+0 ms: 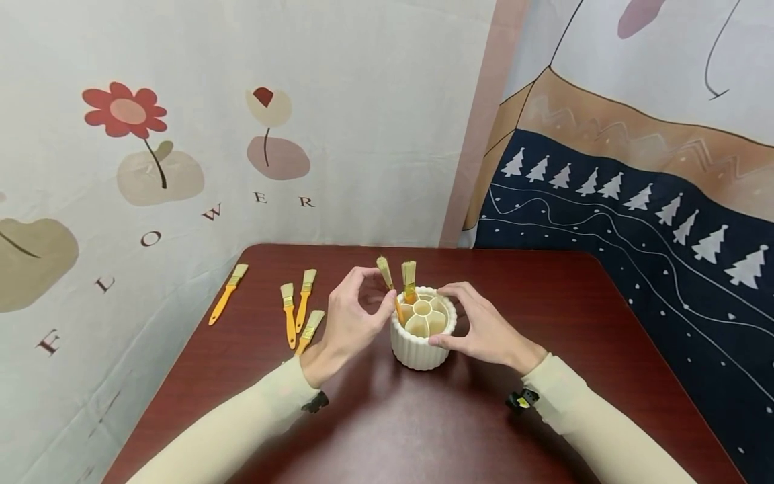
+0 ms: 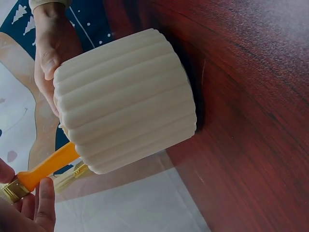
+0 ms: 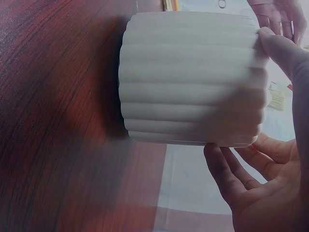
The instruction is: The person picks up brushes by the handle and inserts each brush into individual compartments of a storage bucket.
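left hand (image 1: 353, 319) grip narrow, pinching a brush (image 1: 387, 277) near its metal ferrule, thumb one side, fingers the other; brush tilted, bristles up, orange handle pointing down past the rim into the left side of the white holder (image 1: 421, 351), exact compartment can't tell

right hand (image 1: 484, 329) grip holding the holder, curled round its right side, thumb at the front rim, fingers at the far side

holder upright on the dark red desk (image 1: 520, 282), ribbed outer wall, scalloped rim, round middle compartment with petal-like ones around it; a second brush (image 1: 409, 277) stands in a back compartment, bristles up, just beside the held one

four more brushes with yellow-orange handles lie on the desk left of the left hand, bristles toward the far edge: one far-left brush (image 1: 228, 296) well apart near the left edge, an inner brush (image 1: 288, 316) and a longer-looking brush (image 1: 305, 300) close side by side, and a near brush (image 1: 311, 330) partly hidden behind the left hand

pale flower-print cloth (image 1: 375, 134) behind, navy tree-print cloth (image 1: 605, 269) on the right; pale sleeves on both arms
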Demonstrator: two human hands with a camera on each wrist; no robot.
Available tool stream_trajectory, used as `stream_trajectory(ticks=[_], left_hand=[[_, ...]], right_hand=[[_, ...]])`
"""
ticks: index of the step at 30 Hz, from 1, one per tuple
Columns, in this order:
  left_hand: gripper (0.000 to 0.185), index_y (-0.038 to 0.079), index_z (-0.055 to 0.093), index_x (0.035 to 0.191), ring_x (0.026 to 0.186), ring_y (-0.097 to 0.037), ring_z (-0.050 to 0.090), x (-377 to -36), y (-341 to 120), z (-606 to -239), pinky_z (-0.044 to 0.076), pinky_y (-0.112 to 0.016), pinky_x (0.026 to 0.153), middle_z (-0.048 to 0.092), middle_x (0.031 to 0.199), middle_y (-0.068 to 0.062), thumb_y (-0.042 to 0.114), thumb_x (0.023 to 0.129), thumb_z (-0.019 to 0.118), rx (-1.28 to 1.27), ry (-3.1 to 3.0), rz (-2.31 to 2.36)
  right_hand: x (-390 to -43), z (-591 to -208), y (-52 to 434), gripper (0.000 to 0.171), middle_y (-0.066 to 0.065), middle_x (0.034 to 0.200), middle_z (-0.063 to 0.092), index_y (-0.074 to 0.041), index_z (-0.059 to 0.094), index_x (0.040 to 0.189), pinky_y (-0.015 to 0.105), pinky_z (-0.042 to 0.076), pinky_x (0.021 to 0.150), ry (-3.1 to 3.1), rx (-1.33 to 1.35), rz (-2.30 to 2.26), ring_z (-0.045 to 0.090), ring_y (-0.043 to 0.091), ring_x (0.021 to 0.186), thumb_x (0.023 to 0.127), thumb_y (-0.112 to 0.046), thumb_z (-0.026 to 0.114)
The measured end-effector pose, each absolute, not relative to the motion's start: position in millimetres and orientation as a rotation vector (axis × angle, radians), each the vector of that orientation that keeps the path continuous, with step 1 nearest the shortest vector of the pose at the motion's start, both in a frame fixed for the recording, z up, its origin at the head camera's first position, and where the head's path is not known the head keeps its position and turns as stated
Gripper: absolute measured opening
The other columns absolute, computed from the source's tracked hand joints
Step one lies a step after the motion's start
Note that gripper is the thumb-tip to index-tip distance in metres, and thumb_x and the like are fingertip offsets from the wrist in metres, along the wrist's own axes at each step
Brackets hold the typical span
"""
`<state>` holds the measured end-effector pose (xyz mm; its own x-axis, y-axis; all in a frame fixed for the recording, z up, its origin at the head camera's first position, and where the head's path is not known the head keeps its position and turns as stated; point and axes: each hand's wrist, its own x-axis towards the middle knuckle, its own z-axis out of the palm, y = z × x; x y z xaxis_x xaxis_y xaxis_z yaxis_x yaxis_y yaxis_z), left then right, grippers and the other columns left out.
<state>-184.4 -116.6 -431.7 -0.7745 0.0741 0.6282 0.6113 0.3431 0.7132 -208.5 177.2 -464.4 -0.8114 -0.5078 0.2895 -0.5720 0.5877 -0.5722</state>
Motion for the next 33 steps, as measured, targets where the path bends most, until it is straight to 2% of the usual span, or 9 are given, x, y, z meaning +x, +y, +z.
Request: stream_trajectory(ticks=[4,16,33], left_hand=[[0.032,0.0,0.072,0.127,0.095,-0.025,0.085,-183.8,-115.1,-434.6,0.074,-0.031,0.086,0.08,0.112,-0.014,-0.001,0.098,0.086,-0.604,-2.144,-1.431],[0.03,0.001,0.073,0.125,0.096,-0.024,0.086,-183.1,-114.3,-444.9,0.074,-0.031,0.087,0.082,0.111,-0.013,0.002,0.098,0.087,-0.596,-2.246,-1.403],[0.03,0.008,0.076,0.125,0.098,-0.02,0.083,-183.3,-117.7,-451.4,0.073,-0.039,0.089,0.084,0.112,-0.008,0.007,0.098,0.089,-0.577,-2.425,-1.276]], right_hand=[[-208.3,-463.9,177.4,0.095,0.004,0.162,0.062,-0.015,0.057,0.164,0.059,0.061,0.123,-2.71,0.93,1.037,0.065,0.025,0.148,0.091,-0.059,0.098],[-207.9,-464.8,177.4,0.095,0.002,0.162,0.061,-0.017,0.056,0.164,0.056,0.061,0.124,-2.724,0.905,1.037,0.065,0.023,0.148,0.09,-0.061,0.098],[-205.8,-463.7,175.3,0.096,0.002,0.162,0.061,-0.017,0.056,0.164,0.058,0.061,0.123,-2.732,0.892,1.034,0.064,0.025,0.149,0.09,-0.062,0.097]])
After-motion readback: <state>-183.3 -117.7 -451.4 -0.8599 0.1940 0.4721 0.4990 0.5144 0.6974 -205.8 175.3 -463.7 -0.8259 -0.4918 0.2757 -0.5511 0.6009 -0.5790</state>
